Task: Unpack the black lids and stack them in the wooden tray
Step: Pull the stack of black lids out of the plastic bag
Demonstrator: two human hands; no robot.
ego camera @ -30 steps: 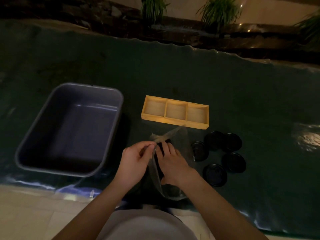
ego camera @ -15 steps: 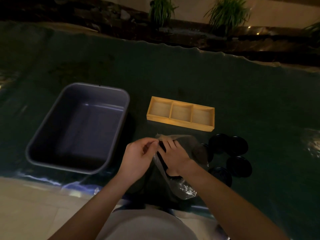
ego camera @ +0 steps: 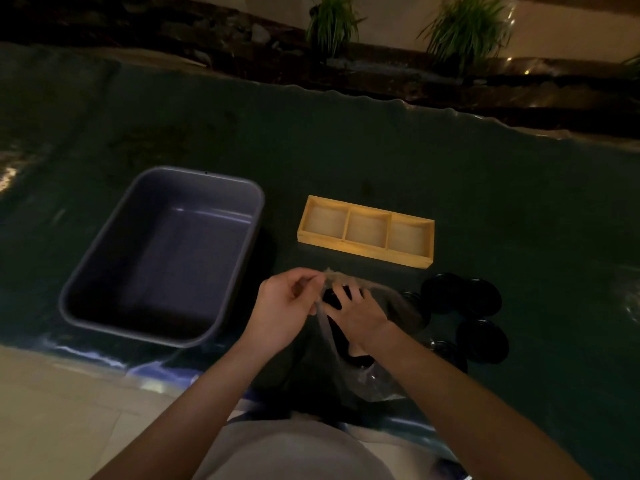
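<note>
Black lid (ego camera: 334,297) seen inside clear plastic bag (ego camera: 374,375), near table edge, in front of wooden tray (ego camera: 365,251). Lid touched by right hand (ego camera: 358,315); fingers spread, laid over it inside bag; grip not discernible. Bag mouth pinched between thumb and fingertips of left hand (ego camera: 287,306), fingers curled closed on film. Loose black lids (ego camera: 481,341) laid flat, partly overlapping, right of bag. Tray's three compartments seen bare. Grey tub (ego camera: 83,289) placed left of tray.
</note>
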